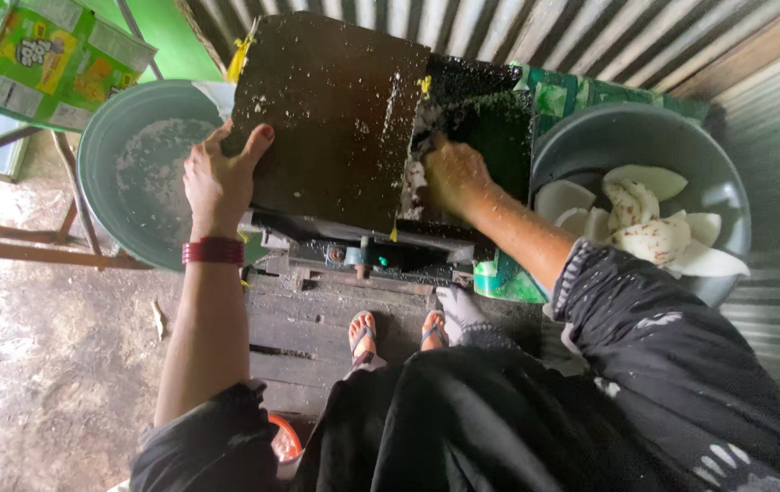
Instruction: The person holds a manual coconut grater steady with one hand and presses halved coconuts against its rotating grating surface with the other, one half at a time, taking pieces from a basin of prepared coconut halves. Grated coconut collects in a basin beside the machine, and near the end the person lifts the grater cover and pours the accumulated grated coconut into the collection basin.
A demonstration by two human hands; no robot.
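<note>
Filling the upper right of the frame: corrugated metal wall (590,36), running down the right edge.

Occupying the upper centre: dark grating machine (344,118), flat cover flecked with white shreds, standing on a wooden pallet (308,337).

Sitting at right of the machine: grey basin (727,196), holding white coconut pieces (654,232), several stacked and touching one another.

Sitting at left of the machine, upper left of the frame: grey-green basin (98,173), holding a layer of grated white shreds (148,178), rim lying just beside the machine's cover.

Lying under the right basin and machine: green patterned cloth (581,91).

Showing at the far upper left corner: green printed carton (53,55), resting above a wooden frame (35,241).

Resting at left centre: left hand (219,178), fingers spread apart, palm pressing flat on the left edge of the machine's cover, gripping nothing; red band (213,251) circling the wrist.

Reaching at centre: right hand (453,173), fingers curled down into the machine's open chute, pressing on a white piece (415,175) mostly hidden beneath; whether clamping it or merely pushing, not being possible to tell.

Showing at lower centre: two feet in sandals (397,333), standing on the pallet.

Peeking at the bottom, left of centre: small orange object (285,442), partly hidden by dark clothing.
</note>
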